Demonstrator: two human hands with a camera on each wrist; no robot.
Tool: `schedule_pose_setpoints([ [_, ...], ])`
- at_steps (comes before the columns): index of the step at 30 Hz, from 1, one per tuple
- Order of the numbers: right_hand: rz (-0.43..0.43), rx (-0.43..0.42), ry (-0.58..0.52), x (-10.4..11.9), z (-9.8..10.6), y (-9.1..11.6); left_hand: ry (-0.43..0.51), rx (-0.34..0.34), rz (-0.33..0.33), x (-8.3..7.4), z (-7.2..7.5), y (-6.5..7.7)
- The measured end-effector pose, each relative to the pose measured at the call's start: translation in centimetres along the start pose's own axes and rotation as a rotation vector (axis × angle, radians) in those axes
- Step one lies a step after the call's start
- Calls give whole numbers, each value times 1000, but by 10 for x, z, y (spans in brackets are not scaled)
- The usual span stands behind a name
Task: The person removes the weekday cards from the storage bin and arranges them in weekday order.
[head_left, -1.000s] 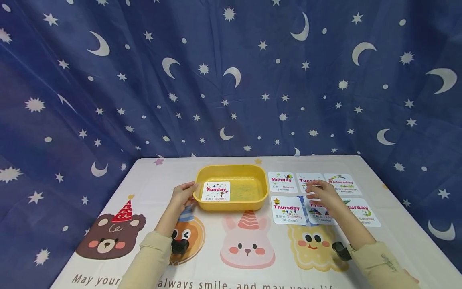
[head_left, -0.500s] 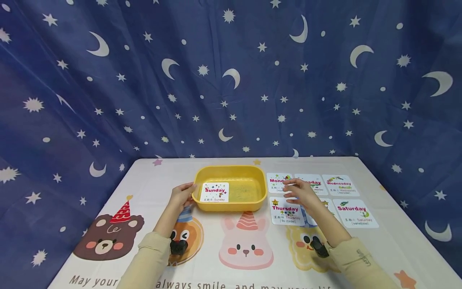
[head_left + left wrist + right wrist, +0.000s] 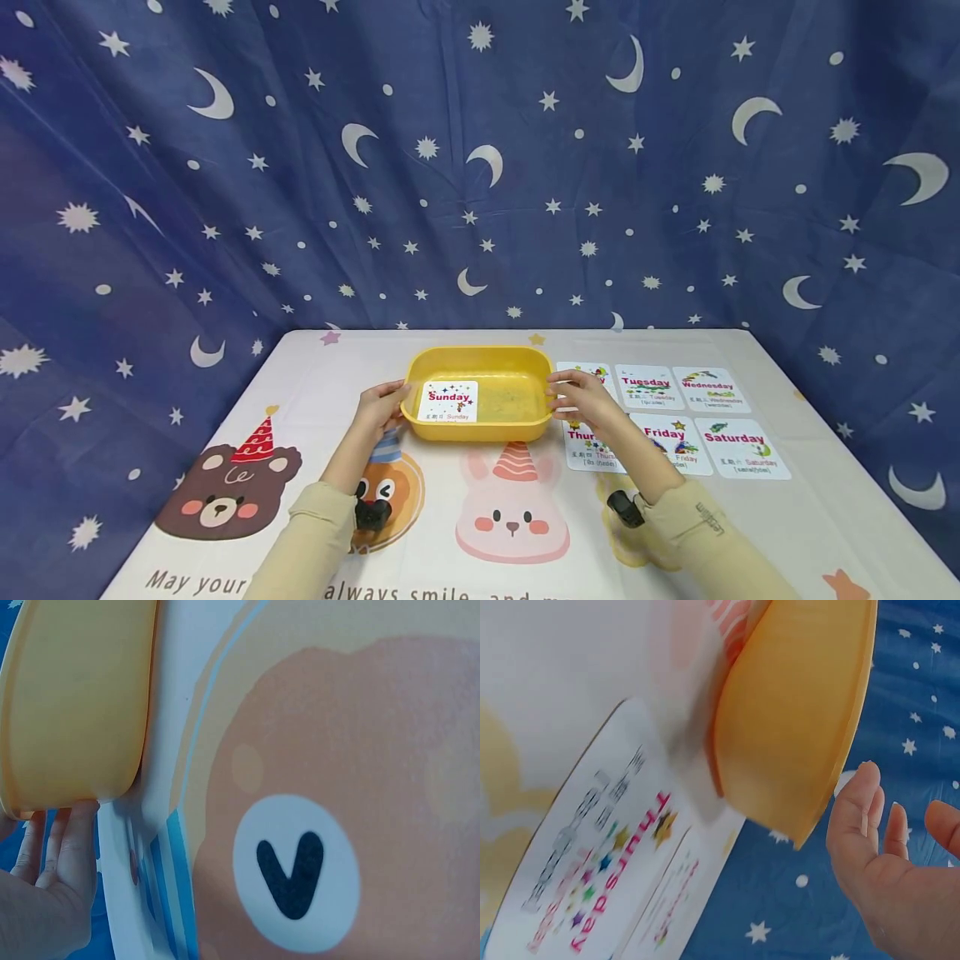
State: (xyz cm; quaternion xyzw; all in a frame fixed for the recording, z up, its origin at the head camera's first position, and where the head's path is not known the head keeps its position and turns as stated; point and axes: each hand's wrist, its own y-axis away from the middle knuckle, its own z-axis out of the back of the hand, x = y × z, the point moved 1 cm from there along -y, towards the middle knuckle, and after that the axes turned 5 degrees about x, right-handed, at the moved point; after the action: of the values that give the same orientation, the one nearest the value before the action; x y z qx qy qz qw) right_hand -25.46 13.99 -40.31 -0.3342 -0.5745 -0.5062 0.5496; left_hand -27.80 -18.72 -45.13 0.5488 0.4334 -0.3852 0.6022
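A yellow plastic tub (image 3: 480, 431) sits on the table with a white Sunday card (image 3: 448, 402) lying in its left half. At the tub's left end, my left hand (image 3: 377, 410) holds the rim. In the left wrist view its straight fingertips (image 3: 78, 814) meet the tub's outer wall while the thumb is at the rim. My right hand (image 3: 587, 402) is at the right end, fingers spread and relaxed with nothing in them. The right wrist view shows it just beside the rim. Beneath it the Monday card (image 3: 585, 369) and Thursday card (image 3: 588, 454) are partly hidden.
Right of the tub lie the Tuesday card (image 3: 649, 387), Wednesday card (image 3: 711, 390), Friday card (image 3: 686, 454) and Saturday card (image 3: 742, 450), in two rows. A pale cloth (image 3: 420, 575) printed with cartoon animals covers the table. A blue curtain (image 3: 480, 208) hangs behind.
My right hand has moved left from above the Tuesday and Friday cards to the tub's right rim, uncovering those cards. The left hand and tub have stayed put.
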Motion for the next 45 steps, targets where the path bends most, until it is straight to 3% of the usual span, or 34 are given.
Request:
schedule_pose_setpoints([
  [7,13,50,-32,5,-17,-10,-6,-5,1,0,0,0],
  [21,-80,66,-59,10,-39,-36,-4,-4,2,-1,0,1],
  [30,-90,134,-68,9,-50,-46,-12,-14,5,-1,0,-1],
  [45,-190,124,-75,9,-65,-60,-11,-10,-6,-1,-3,-1],
])
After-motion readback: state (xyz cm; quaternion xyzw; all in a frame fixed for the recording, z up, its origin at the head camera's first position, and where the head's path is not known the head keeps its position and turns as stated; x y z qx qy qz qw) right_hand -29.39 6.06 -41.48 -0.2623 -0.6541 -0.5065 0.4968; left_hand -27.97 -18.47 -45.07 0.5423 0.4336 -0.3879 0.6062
